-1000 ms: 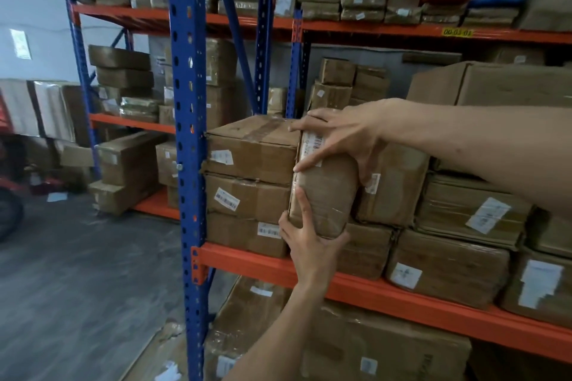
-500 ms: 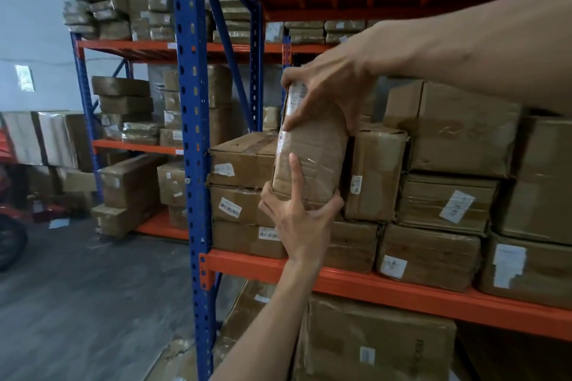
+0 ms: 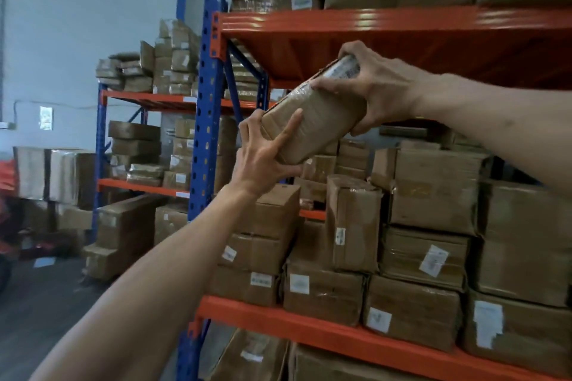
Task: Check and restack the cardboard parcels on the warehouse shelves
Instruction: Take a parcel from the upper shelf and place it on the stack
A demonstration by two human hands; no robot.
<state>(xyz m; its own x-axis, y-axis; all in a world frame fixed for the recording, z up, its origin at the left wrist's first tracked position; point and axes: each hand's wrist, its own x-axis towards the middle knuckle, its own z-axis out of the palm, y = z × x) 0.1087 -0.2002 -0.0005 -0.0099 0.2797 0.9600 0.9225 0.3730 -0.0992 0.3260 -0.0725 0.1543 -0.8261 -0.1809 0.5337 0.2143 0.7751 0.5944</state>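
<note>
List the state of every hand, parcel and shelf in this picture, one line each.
Held parcel: lifted off the stacks, tilted, label end up.
Left hand: grips the parcel's lower end.
Right hand: grips the parcel's upper, labelled end.
Upright parcel: standing on end among the stacks.
Middle shelf: loaded with stacked parcels.
Upper shelf: loaded with wrapped parcels.

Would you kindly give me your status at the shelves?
Both hands, left and right, grip one parcel, tilted in the air. Orange beam just above it.
</note>
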